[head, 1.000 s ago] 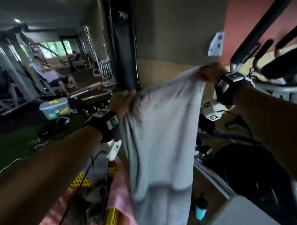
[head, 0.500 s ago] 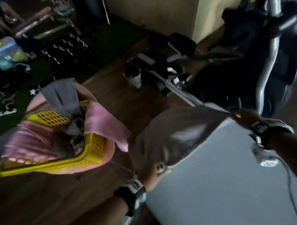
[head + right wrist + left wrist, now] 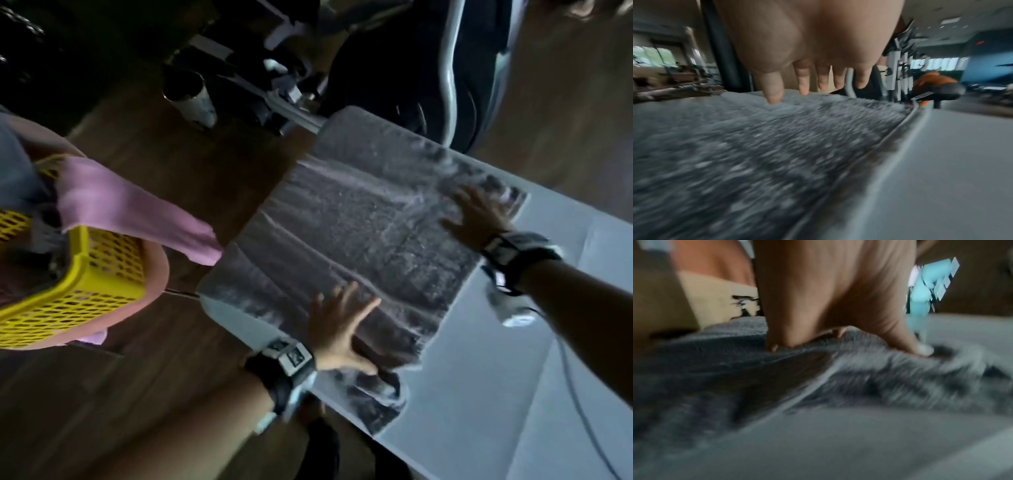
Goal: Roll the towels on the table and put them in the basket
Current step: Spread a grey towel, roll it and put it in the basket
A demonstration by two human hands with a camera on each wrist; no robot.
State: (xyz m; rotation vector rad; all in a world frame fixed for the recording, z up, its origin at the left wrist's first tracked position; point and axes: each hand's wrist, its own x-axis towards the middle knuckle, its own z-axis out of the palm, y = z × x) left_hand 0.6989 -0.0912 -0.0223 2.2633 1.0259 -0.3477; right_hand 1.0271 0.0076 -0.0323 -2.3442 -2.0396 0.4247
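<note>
A grey towel [image 3: 359,233] lies spread flat over the corner of the white table [image 3: 513,394]. My left hand [image 3: 337,329] rests flat on its near edge with fingers splayed; in the left wrist view the fingertips [image 3: 920,348] press the grey towel [image 3: 777,378]. My right hand [image 3: 474,219] lies flat with spread fingers on the towel's far right corner; its fingers [image 3: 774,91] show in the right wrist view touching the grey towel [image 3: 756,154]. A yellow basket [image 3: 85,274] stands at the left, with a pink towel [image 3: 137,212] draped over its rim.
The basket sits on a pink stool [image 3: 157,274] over a wooden floor [image 3: 154,144]. A metal tumbler [image 3: 191,96] stands on the floor beyond. Dark exercise machinery [image 3: 428,68] stands right behind the table's far edge. A cable [image 3: 582,411] trails from my right wrist over the table.
The towel was held up in the air by its top corners, then lowered onto the table. Both hands have let go of the corners and now lie flat on it.
</note>
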